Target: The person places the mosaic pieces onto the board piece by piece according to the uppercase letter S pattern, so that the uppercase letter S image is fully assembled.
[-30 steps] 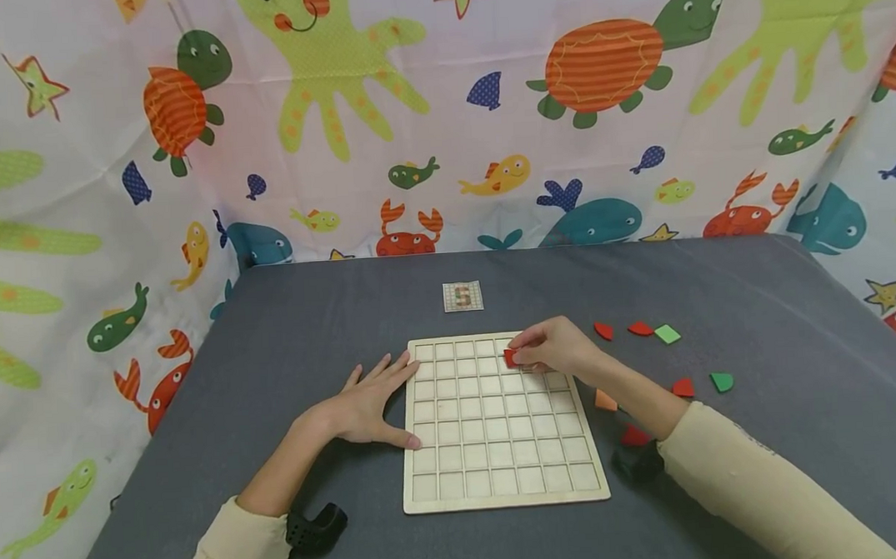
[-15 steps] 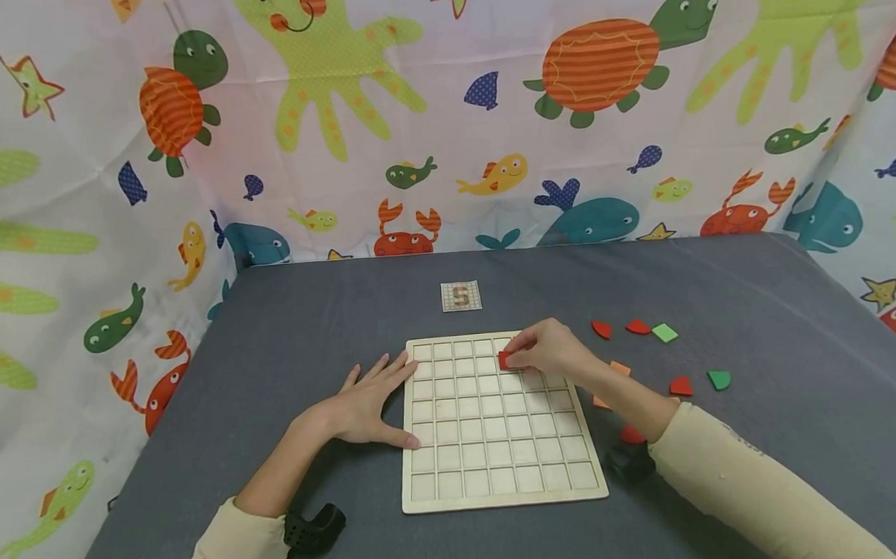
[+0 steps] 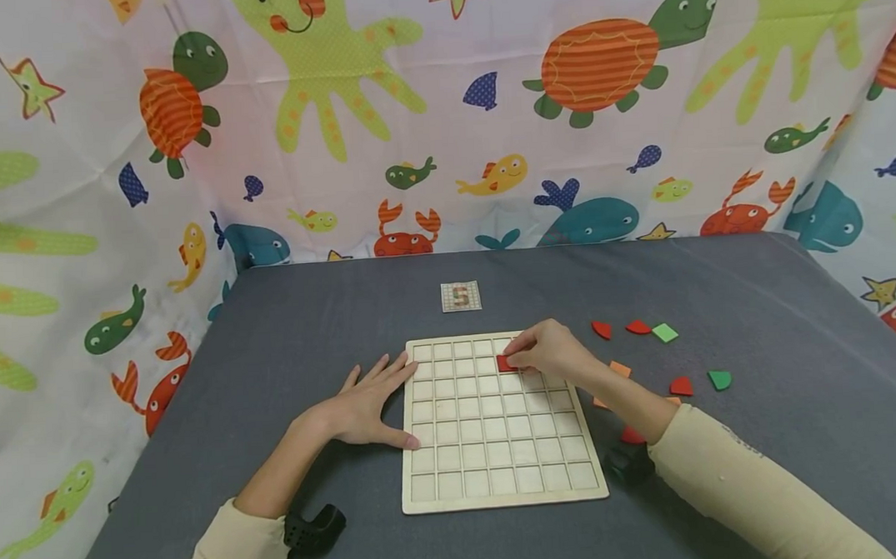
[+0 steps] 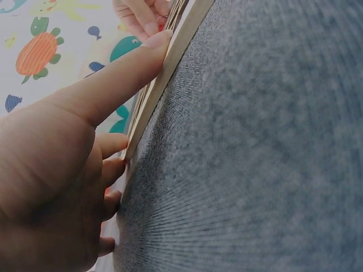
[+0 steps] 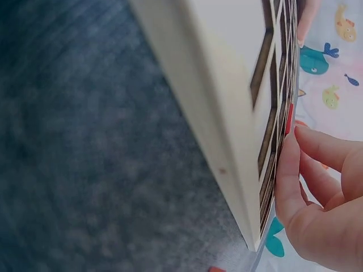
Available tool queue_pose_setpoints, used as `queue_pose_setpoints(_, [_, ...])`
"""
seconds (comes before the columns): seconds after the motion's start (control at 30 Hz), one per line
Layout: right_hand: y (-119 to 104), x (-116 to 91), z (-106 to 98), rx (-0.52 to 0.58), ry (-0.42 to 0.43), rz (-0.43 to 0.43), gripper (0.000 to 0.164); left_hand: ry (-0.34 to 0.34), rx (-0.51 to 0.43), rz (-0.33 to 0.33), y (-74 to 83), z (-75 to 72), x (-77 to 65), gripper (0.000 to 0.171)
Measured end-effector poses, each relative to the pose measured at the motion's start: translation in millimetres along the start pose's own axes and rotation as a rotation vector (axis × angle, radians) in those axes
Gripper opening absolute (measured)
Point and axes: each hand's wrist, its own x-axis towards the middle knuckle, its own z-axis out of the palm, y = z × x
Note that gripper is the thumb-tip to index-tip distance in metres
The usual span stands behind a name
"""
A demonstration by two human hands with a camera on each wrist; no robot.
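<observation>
A pale wooden board (image 3: 449, 484) with a grid of square cells lies on the grey cloth. My left hand (image 3: 367, 404) is spread at its left edge, thumb and fingertips touching the rim; in the left wrist view the straight thumb (image 4: 122, 76) rests against the board's side. In the second row from the top, my right hand (image 3: 554, 350) pinches a small red tile (image 3: 503, 364) between thumb and index finger. The tile is at a cell, its right part hidden by the fingertips. The right wrist view shows the red tile (image 5: 290, 118) low against the grid, edge-on.
Right of the board lie loose tiles: several red ones (image 3: 681, 386), a light green square (image 3: 664, 333), a dark green piece (image 3: 719, 380) and orange ones (image 3: 620, 369), partly under the right forearm. Behind the board is a small pattern card (image 3: 460, 296). A printed curtain (image 3: 482, 203) hangs behind.
My right hand has shifted the red tile slightly left and down, so it now looks flatter at its cell. The left hand has stayed on the board's edge.
</observation>
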Motion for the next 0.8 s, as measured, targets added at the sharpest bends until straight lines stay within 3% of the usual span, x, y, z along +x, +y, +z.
queue_pose_setpoints(0.4, [2,1,-3,0.019,-0.033,-0.007,0.021,0.0,-0.006,0.006,-1.3,0.9,-0.9,0.112])
queue_pose_setpoints(0.53, [7,3,-13,0.128,-0.078,0.006,0.03,-0.003,-0.007,0.003,-1.3,1.4,-1.0,0.111])
queue_pose_setpoints(0.8, [21,2,-52,0.405,-0.193,0.036,0.047,-0.002,-0.01,0.013,-1.8,0.3,-0.9,0.111])
